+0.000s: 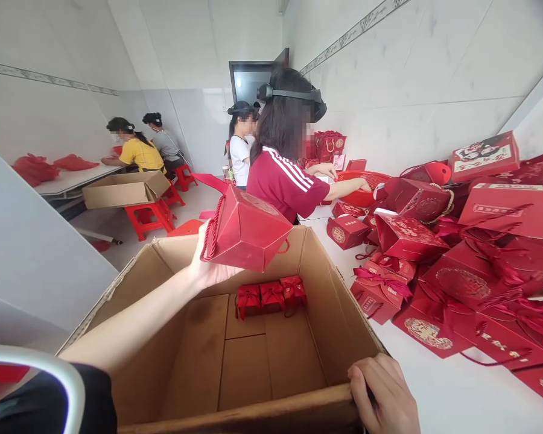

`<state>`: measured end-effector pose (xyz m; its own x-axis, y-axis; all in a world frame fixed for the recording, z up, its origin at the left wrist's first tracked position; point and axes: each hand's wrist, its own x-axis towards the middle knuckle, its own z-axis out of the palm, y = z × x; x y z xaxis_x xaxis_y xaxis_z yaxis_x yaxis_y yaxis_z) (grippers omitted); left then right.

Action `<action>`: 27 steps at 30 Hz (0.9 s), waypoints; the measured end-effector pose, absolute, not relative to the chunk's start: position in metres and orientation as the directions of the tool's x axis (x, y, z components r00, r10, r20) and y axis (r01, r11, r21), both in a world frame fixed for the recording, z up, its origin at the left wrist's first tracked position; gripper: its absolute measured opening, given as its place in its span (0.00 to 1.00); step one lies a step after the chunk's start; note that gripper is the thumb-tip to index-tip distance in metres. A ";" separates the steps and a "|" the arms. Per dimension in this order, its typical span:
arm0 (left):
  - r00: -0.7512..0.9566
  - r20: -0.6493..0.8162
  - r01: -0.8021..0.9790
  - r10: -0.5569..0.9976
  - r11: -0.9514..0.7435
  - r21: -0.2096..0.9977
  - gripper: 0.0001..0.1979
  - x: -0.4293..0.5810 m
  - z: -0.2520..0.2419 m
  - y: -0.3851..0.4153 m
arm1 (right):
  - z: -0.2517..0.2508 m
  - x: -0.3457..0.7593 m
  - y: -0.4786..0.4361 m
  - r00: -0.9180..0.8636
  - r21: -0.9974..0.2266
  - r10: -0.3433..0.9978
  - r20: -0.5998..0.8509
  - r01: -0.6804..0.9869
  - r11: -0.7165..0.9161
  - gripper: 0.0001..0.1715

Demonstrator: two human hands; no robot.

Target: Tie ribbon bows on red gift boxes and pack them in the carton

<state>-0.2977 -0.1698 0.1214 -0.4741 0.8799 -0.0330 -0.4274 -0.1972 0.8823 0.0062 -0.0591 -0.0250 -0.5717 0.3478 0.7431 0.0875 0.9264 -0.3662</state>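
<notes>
A red gift box [251, 232] is held by the left hand [206, 268], up over a big brown box [248, 413]. The right hand [384, 392] holds that box's near corner. Three little red boxes [271, 295] sit inside, and more lie piled on the white table [461, 398].

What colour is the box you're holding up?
The held-up box is red, seen best in the head view.
</notes>
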 end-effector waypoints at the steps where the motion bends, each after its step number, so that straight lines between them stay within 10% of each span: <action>1: -0.476 -0.032 -0.421 0.879 -0.196 0.885 0.24 -0.297 0.121 -0.170 | -0.023 0.006 -0.059 -0.569 -0.355 0.340 0.749 0.088 0.931 0.13; 12: -0.592 -0.015 -0.235 0.806 -0.155 0.960 0.32 -0.308 0.103 -0.178 | -0.023 0.009 -0.059 -0.566 -0.350 0.327 0.757 0.072 0.934 0.13; 17: -0.739 0.011 0.103 0.673 0.097 0.990 0.32 -0.357 0.049 -0.199 | -0.024 0.014 -0.059 -0.585 -0.384 0.338 0.737 0.049 0.922 0.11; 27: -0.816 -0.298 0.014 0.495 0.533 0.846 0.41 -0.386 -0.073 -0.271 | -0.026 0.003 -0.056 -0.463 -0.317 0.285 0.839 0.011 0.948 0.12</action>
